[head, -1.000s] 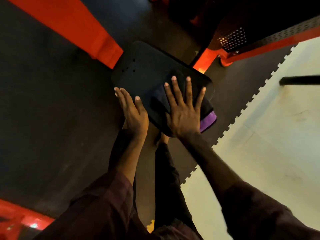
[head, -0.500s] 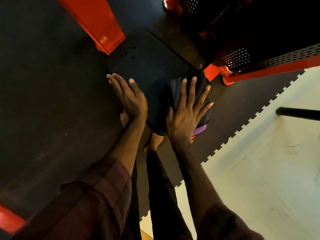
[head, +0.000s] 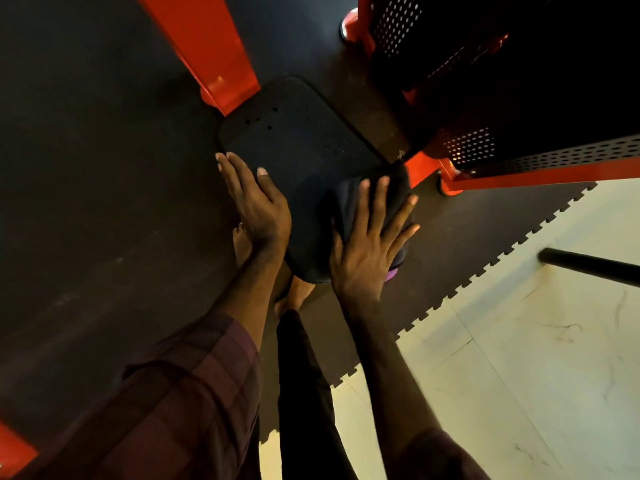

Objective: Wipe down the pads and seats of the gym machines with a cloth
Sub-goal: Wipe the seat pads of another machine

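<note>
Your right hand (head: pixel 367 251) has slid the cloth (head: pixel 377 199) to the seat pad's (head: pixel 301 150) right edge, fingers spread flat. Your left hand (head: pixel 258 202) lies flat on its left edge. No legible writing, perhaps for dimness.

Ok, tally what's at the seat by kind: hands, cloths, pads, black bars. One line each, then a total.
Hands: 2, left hand flat on the pad edge, right hand flat on the cloth
Cloths: 1, dark cloth with a purple corner
Pads: 1, black seat pad
Black bars: 1, black bar at right
Total: 5
</note>
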A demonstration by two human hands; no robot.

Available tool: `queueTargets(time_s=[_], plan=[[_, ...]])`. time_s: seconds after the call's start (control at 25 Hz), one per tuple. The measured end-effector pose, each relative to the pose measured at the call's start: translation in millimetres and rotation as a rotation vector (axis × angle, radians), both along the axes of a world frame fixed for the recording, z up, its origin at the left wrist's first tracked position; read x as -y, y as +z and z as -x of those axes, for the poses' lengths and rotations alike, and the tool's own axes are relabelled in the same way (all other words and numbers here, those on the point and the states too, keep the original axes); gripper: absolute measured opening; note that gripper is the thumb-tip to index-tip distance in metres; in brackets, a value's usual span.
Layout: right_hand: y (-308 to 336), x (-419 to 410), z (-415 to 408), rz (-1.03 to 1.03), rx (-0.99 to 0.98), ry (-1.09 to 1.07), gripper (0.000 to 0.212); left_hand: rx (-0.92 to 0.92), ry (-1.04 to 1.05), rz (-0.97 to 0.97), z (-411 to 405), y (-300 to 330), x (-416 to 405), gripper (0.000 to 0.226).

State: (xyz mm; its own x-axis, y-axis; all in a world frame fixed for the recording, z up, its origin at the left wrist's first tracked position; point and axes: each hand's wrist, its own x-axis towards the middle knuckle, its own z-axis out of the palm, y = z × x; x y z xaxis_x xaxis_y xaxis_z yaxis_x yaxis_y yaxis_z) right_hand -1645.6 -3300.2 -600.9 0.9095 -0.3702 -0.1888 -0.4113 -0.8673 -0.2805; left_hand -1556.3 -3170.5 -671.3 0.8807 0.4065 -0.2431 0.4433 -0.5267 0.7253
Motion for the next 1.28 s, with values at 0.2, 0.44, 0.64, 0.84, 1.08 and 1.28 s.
queueTargets(time_s=[0.2, 0.44, 0.64, 0.84, 1.08, 1.28], plan=[[15.1, 65.7, 1.3, 0.179, -0.133, 0.354, 0.075, -0.022, 0.008, 0.013, -2.7, 7.2, 2.5, 0.062], [-1.1, 21.7, -95.6, 0.259, -0.225, 0.439, 0.075, 0.036, 0.016, -0.036, -3.1, -0.7, 2.2, 0.059], [25.5, 80.8, -66.7, 0.218, -0.205, 0.707, 0.074, 0.002, 0.019, -0.05, -1.9, 6.6, 5.2, 0.061], [-4.1, 19.6, -130.3, 0.27, -0.282, 0.428, 0.074, -0.005, 0.038, -0.116, -1.0, 1.9, 4.1, 0.06], [13.6, 76.7, -106.1, 0.243, -0.266, 0.799, 0.073, -0.008, 0.044, -0.249, -2.1, 10.6, 9.0, 0.056], [-16.8, 22.4, -160.3, 0.253, -0.273, 0.525, 0.074, -0.06, 0.045, -0.262, -4.1, 12.5, 7.7, 0.057]])
